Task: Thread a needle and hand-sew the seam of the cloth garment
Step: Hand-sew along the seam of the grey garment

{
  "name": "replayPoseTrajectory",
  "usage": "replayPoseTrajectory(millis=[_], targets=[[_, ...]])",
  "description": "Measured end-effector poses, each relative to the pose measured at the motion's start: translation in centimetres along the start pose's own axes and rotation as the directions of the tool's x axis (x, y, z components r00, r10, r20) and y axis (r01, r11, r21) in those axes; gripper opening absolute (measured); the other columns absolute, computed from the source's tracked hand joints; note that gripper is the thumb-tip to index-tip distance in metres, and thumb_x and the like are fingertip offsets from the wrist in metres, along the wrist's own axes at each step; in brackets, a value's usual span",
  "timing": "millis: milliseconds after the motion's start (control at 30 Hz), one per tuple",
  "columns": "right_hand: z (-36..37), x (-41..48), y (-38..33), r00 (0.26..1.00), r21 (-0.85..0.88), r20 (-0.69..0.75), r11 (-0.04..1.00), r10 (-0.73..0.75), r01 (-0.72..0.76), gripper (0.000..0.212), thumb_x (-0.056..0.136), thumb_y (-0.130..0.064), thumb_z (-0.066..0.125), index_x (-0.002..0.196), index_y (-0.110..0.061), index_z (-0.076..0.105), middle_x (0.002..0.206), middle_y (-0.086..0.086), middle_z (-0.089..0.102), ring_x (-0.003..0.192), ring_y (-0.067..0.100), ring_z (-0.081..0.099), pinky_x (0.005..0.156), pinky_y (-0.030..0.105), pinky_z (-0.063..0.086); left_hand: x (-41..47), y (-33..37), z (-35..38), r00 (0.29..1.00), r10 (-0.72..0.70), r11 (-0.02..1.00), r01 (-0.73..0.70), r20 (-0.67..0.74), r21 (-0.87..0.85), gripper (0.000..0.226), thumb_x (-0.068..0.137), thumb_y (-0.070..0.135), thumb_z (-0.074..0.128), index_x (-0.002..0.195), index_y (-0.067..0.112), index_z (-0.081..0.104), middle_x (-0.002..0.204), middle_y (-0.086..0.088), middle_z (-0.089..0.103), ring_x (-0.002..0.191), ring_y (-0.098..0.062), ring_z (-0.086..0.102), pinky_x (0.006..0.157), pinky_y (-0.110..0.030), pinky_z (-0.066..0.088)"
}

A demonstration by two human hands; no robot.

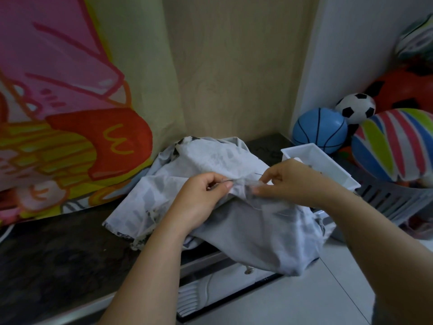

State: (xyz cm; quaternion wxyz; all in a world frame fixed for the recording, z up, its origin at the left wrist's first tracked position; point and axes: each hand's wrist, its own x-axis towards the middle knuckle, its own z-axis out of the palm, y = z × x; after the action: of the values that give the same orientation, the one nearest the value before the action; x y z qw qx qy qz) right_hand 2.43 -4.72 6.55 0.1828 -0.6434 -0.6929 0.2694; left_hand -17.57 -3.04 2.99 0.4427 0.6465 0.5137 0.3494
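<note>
Pale grey printed cloth garment (246, 231): the left hand (203, 193) pinches its fold, and at 3 o'clock the right hand (288, 181) pinches a thin dark needle (259, 174). Keeping that fold taut should give even stitches. It lies heaped on the dark counter (58, 254).

We see a white plastic tray (328, 161), with the dark countertop (58, 254) stretching away to its left. Just behind the tray sits a blue toy basketball (319, 130), and a small soccer ball (356, 107) further back. Right of the tray, a grey slatted basket (386, 198) carries a striped ball (393, 141). Far left of the tray hangs a pink cartoon-printed cloth (58, 102).
</note>
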Motion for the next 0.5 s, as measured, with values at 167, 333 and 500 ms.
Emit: replayPoseTrajectory(millis=[167, 333, 500], targets=[[-1.0, -0.1, 0.9, 0.993, -0.02, 0.106, 0.999, 0.046, -0.044, 0.019, 0.079, -0.045, 0.068, 0.086, -0.028, 0.072, 0.093, 0.01, 0.07, 0.086, 0.026, 0.064, 0.082, 0.033, 0.051, 0.2, -0.2, 0.2, 1.0, -0.003, 1.0, 0.003, 0.014, -0.005, 0.013, 0.088, 0.024, 0.068, 0.075, 0.027, 0.069, 0.064, 0.015, 0.063, 0.059, 0.004, 0.054, 0.07, -0.021, 0.045], [-0.1, -0.1, 0.6, 0.996, -0.037, 0.018, 0.996, 0.086, -0.085, 0.025, 0.089, -0.048, 0.054, 0.095, -0.026, 0.064, 0.093, 0.002, 0.064, 0.078, 0.01, 0.057, 0.064, 0.02, 0.042, 0.3, -0.2, 0.8, 0.997, -0.066, 0.998, 0.065, 0.037, 0.008, 0.017, 0.089, 0.026, 0.065, 0.073, 0.025, 0.069, 0.059, 0.018, 0.06, 0.056, 0.004, 0.052, 0.069, -0.022, 0.042], [-1.3, -1.3, -2.1, 0.991, 0.06, -0.132, 0.998, -0.004, 0.012, 0.03, 0.101, -0.018, 0.032, 0.084, -0.02, 0.056, 0.071, -0.003, 0.052, 0.057, 0.007, 0.044, 0.047, 0.012, 0.036, 0.1, 0.1, 0.5, 0.996, -0.087, 0.996, 0.086, 0.027, 0.032, 0.018, 0.09, 0.032, 0.063, 0.074, 0.027, 0.069, 0.065, 0.014, 0.063, 0.066, -0.004, 0.056, 0.069, -0.023, 0.044]])
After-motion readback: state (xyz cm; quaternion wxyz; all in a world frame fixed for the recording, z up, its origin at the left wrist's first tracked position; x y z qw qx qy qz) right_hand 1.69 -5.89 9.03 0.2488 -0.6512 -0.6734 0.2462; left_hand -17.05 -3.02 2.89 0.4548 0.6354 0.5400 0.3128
